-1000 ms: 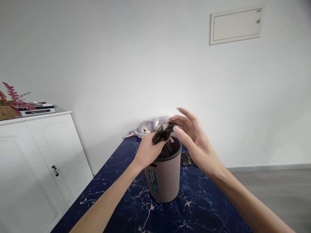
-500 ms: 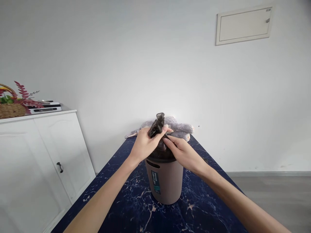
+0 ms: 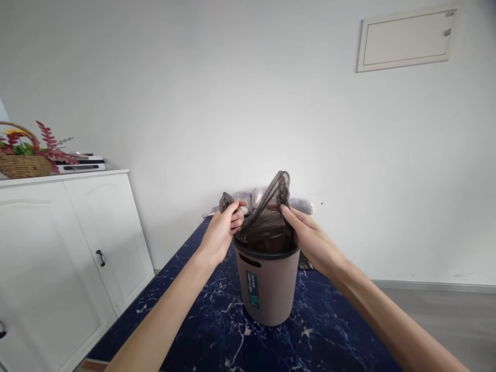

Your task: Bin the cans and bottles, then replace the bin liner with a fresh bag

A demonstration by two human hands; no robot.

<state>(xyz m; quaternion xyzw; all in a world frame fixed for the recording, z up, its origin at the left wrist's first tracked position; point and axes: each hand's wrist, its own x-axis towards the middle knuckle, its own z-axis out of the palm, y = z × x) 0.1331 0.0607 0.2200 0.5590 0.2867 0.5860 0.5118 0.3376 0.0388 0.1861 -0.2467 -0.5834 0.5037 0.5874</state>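
A thin, see-through black garbage bag (image 3: 267, 225) is stretched above the mouth of a brownish-grey trash can (image 3: 269, 289), its lower part inside the dark rim. My left hand (image 3: 222, 227) is closed around a bunched edge of the bag at the can's left, with a crumpled tip poking up past the fingers. At the right, my right hand (image 3: 310, 235) pinches the opposite edge between thumb and fingers. Between the two hands the bag's edge slants up to a loop. The can stands upright on a dark blue marbled table, and its inside is mostly hidden.
Behind the can, a grey plush toy (image 3: 302, 205) lies at the far end of the table (image 3: 217, 330) against the wall. To the left stands a white cabinet (image 3: 77, 248) bearing a wicker flower basket (image 3: 25, 165). A panel door (image 3: 406, 39) is set in the wall.
My hands have moved apart, left hand leftward and right hand rightward, spreading the bag that was bunched between them. The view has shifted slightly.
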